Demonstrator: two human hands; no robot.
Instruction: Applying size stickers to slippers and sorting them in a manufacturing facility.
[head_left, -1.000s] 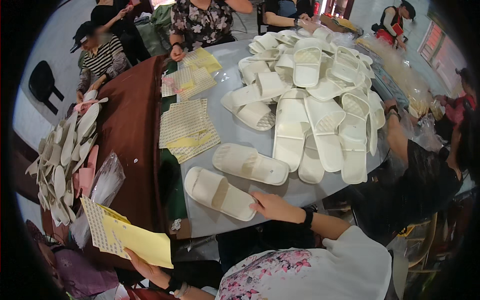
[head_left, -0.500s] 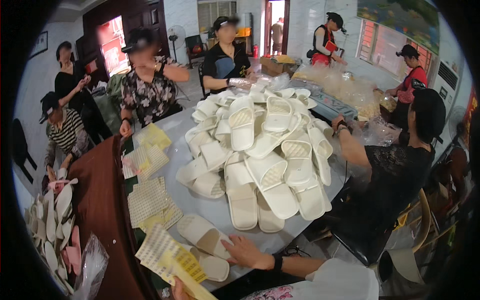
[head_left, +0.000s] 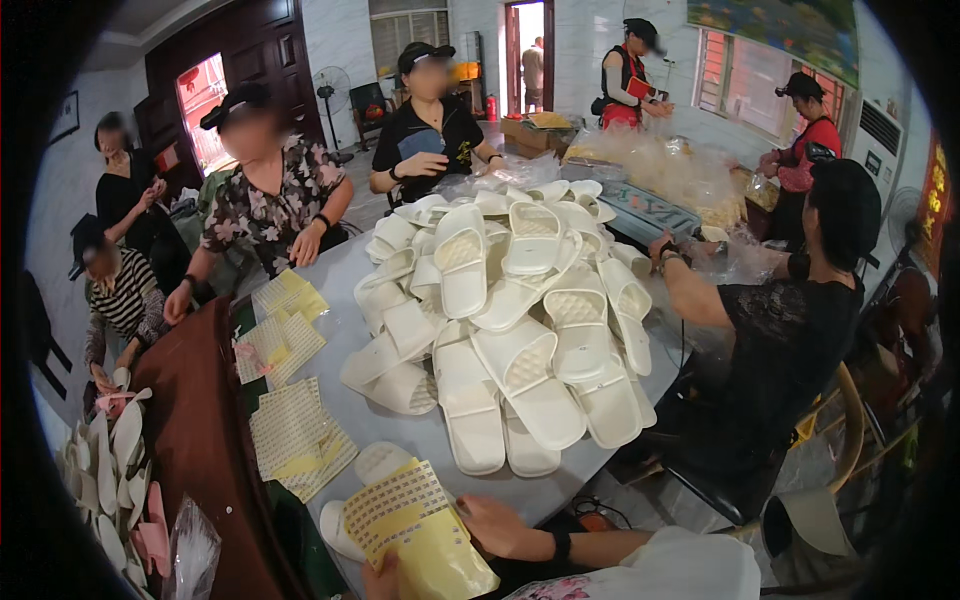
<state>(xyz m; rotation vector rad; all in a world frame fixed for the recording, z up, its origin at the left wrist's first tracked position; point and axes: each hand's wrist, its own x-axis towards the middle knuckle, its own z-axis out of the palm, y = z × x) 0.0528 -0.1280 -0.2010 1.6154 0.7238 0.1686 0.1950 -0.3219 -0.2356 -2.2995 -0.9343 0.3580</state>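
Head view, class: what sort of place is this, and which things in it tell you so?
Probably a small indoor workshop handling slippers: a large heap of white slippers covers much of a grey table, printed yellow sheets lie beside it, and clear plastic is piled farther back.

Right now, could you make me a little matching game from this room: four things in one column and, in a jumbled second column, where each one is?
Things:
1. Nearest label sheet
2. Pile of white slippers
3. Fire extinguisher
4. Black wristband

Places:
A. Near a doorway at the back of the room
B. Around the wrist of the person's right hand
C. Heaped on the grey table
D. Held in the person's left hand

Right pairs: 1-D, 2-C, 3-A, 4-B
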